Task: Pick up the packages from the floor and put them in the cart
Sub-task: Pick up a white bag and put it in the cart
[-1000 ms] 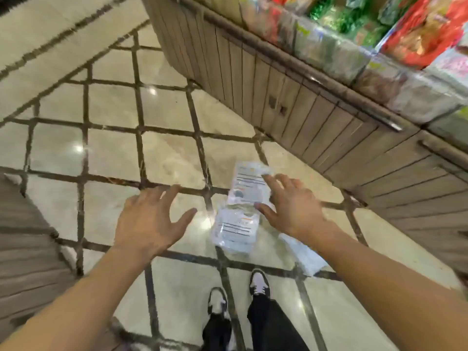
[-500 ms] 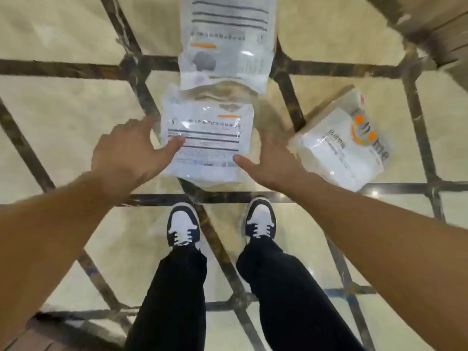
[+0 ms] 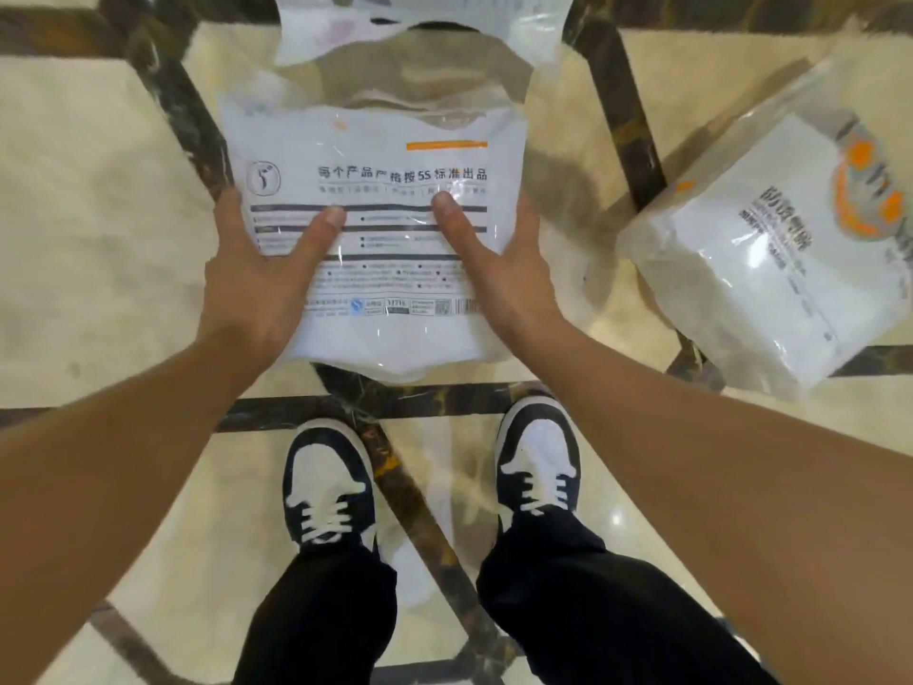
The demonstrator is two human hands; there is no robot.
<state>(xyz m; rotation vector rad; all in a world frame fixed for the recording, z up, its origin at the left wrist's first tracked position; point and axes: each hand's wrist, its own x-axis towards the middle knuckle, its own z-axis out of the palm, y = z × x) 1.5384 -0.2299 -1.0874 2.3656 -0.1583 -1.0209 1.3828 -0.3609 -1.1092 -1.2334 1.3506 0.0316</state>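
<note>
A white plastic package with black print and an orange bar lies on the marble floor just ahead of my shoes. My left hand grips its left edge, thumb pressed on the printed face. My right hand grips its right edge the same way. A second similar package lies beyond it at the top edge, partly cut off. A third white package with an orange logo lies tilted on the floor to the right. No cart is in view.
The floor is glossy cream marble with dark inlaid strips. My two black-and-white shoes and dark trouser legs stand directly below the held package.
The view has dropped closer to the floor. Both hands moved from beside the nearest package to clasp its two sides, thumbs now on top.
</note>
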